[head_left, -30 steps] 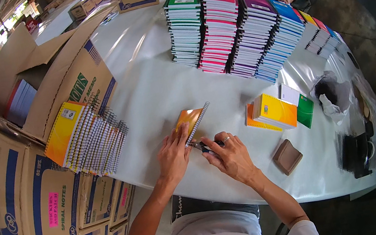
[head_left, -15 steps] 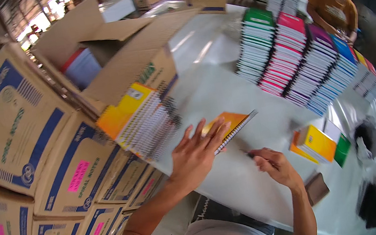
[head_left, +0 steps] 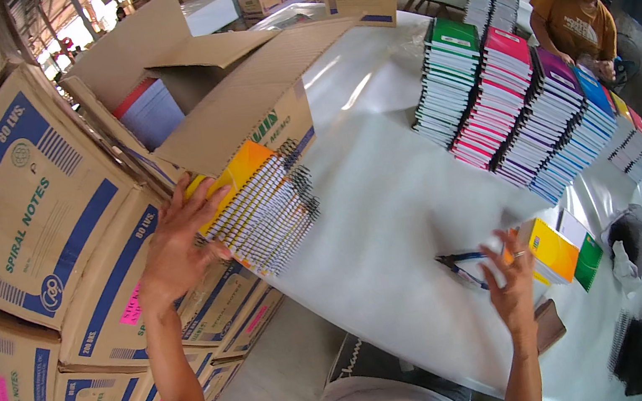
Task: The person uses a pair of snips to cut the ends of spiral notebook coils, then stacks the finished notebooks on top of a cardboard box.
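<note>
Right hand hovers fingers spread over blue-handled pliers on the smooth white table. Left hand lies flat, fingers splayed, on a leaning stack of spiral-bound notebooks, orange cover on top, beside corrugated cardboard boxes. Farther back, colourful notebook stacks.

A glossy white sheet covers the table, catching glare. On it, by the left hand, a leaning stack of spiral notebooks shows smooth orange card covers, paper page edges and dark wire coils. Left of the stack, matt brown corrugated cardboard boxes carry blue print and pink paper labels. Across the table from the stack, tall notebook piles have smooth coloured covers. Near the right hand, small yellow and green pads look glossy.
</note>
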Action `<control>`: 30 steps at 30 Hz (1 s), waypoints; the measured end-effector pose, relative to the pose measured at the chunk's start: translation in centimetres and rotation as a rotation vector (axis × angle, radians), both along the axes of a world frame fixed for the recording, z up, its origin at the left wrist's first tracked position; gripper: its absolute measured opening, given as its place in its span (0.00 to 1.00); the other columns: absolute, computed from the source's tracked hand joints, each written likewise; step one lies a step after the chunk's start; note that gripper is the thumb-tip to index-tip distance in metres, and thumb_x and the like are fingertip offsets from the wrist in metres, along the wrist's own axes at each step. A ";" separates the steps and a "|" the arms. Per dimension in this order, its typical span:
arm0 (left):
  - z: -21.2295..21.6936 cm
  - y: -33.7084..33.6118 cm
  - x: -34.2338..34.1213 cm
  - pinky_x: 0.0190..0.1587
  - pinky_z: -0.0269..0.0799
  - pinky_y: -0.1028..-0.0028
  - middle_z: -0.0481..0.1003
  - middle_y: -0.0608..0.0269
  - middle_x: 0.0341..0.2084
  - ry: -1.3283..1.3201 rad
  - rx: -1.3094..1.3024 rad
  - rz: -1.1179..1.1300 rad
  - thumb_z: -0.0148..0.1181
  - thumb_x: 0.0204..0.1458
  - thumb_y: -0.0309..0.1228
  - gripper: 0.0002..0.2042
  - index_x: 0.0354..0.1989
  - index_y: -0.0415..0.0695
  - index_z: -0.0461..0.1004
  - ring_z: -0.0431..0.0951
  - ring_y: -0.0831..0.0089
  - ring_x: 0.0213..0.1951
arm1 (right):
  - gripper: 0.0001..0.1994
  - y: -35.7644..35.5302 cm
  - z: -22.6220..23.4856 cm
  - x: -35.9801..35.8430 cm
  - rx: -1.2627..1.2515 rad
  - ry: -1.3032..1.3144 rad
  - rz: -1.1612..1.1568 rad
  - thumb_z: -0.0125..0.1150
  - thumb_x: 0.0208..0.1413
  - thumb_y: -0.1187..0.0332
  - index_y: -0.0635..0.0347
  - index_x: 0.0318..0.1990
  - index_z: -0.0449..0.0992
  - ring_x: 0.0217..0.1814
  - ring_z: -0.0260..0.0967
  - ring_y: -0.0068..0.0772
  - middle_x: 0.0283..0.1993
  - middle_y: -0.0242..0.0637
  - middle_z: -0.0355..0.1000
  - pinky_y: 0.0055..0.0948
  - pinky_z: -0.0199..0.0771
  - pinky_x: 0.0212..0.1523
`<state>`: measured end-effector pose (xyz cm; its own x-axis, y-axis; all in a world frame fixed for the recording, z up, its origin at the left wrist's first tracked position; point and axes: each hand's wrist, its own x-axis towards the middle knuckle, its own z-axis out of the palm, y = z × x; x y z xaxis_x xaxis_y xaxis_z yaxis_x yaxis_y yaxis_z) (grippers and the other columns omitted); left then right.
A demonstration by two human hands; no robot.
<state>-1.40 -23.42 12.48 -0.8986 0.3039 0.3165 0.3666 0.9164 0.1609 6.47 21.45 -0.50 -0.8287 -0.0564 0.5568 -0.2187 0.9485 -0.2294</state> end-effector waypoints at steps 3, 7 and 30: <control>-0.1 -1.6 -0.2 0.68 0.51 0.50 0.65 0.57 0.64 -0.020 -0.028 -0.019 0.68 0.42 0.36 0.36 0.65 0.55 0.66 0.52 0.54 0.71 | 0.11 6.3 1.3 0.8 -0.202 0.193 -0.263 0.66 0.51 0.76 0.60 0.43 0.78 0.52 0.68 0.46 0.49 0.44 0.71 0.38 0.68 0.53; 0.0 0.9 2.3 0.68 0.50 0.49 0.65 0.51 0.64 0.304 0.107 -0.106 0.62 0.51 0.43 0.31 0.65 0.48 0.67 0.54 0.47 0.70 | 0.13 18.8 -1.8 3.8 -0.175 0.080 -0.732 0.68 0.52 0.65 0.65 0.34 0.73 0.38 0.69 0.43 0.34 0.43 0.71 0.39 0.70 0.41; -18.4 23.7 3.2 0.70 0.44 0.62 0.51 0.45 0.70 -0.895 1.353 -0.571 0.69 0.50 0.43 0.55 0.74 0.48 0.27 0.46 0.55 0.73 | 0.07 -3.0 -6.2 5.7 -1.292 -0.311 -0.030 0.68 0.51 0.79 0.65 0.35 0.75 0.38 0.70 0.19 0.35 0.33 0.75 0.22 0.73 0.42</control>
<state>1.80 0.31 -5.95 -0.8063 0.5835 0.0971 -0.0549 -0.2373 0.9699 12.18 18.47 -6.67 -0.9222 0.3865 -0.0152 0.0233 0.0162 -0.9996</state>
